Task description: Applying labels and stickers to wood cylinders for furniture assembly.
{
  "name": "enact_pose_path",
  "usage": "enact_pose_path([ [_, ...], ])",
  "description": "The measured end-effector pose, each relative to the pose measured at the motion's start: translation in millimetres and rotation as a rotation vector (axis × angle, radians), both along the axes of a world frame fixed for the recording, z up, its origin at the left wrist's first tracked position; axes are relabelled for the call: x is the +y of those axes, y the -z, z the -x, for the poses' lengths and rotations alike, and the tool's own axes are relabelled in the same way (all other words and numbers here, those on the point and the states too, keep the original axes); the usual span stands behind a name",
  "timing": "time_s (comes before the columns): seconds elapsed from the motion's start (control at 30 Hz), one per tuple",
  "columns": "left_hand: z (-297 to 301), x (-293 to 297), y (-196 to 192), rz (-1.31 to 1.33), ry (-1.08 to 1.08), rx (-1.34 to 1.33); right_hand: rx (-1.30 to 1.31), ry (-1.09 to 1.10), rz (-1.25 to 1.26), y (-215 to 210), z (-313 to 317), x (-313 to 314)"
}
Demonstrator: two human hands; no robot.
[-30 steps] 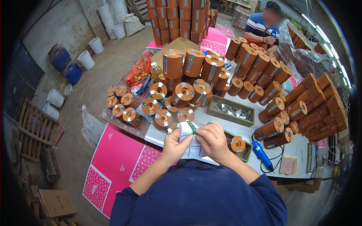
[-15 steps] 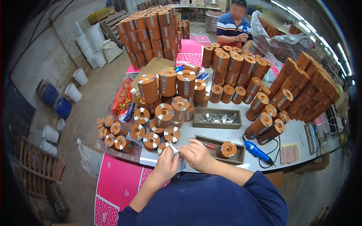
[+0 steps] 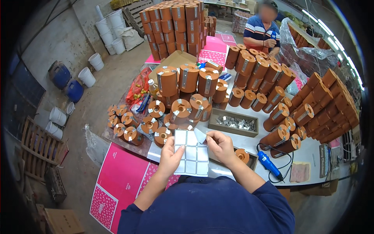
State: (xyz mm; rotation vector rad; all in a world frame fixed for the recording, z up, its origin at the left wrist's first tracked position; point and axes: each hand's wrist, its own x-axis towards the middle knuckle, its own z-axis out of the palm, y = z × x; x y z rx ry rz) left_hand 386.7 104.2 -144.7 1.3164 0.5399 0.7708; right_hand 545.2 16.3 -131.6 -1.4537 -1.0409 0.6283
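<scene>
My left hand (image 3: 171, 159) is closed on the left edge of a sheet of pale rectangular stickers (image 3: 191, 160), thumb on top, held up in front of my chest. At its upper right corner my right hand (image 3: 221, 147) pinches a pale sticker (image 3: 200, 135) that stands up at an angle. I cannot tell whether this piece still clings to the sheet. Just beyond are brown cylinders (image 3: 181, 109) with centre holes and small white tabs. Partly behind my right arm, another brown cylinder (image 3: 242, 155) sits in a grey-brown tray.
A second tray (image 3: 233, 131) holds small metal pieces. To the right lie a blue electric screwdriver (image 3: 269, 165) with a black cable and a pink cloth (image 3: 300, 172). Tall stacks of brown cylinders (image 3: 327, 105) stand right and at the back. Across the table, a person (image 3: 261, 31) holds a blue tool.
The sheet, earlier seen bunched or edge-on between my hands, now lies open to view. My right hand has moved right and lifts a sticker at its corner. The head view has shifted.
</scene>
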Motion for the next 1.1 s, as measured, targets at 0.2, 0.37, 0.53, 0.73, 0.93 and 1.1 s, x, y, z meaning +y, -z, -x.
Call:
enact_pose_path([
  [0.2, -7.1, -3.8, -8.5, -0.268, -0.285, -0.009, 0.505, -0.046, -0.165, 0.6, -16.0, 5.6],
  [0.37, -1.7, -2.0, 8.5, -0.280, -0.112, 0.266, -0.768, 0.114, -0.443, 5.3, -3.0, 12.7],
  [0.53, -5.8, -7.5, -10.4, -0.057, 0.124, 0.170, -0.853, -0.099, -0.434, 13.1, 10.5, 5.3],
  [0.73, -9.9, -1.9, 9.3, -0.082, 0.114, 0.227, -0.379, -0.331, -0.355, 9.2, -7.8, 3.3],
  [0.93, -5.2, -9.9, -13.1, -0.420, 0.068, 0.285, -0.453, -0.432, -0.382, -1.7, -8.9, 24.2],
  [1.1, 33.1, -23.7, -15.9, -0.428, -0.098, 0.410, -0.390, -0.595, -0.444, -4.4, 22.9, 50.5],
])
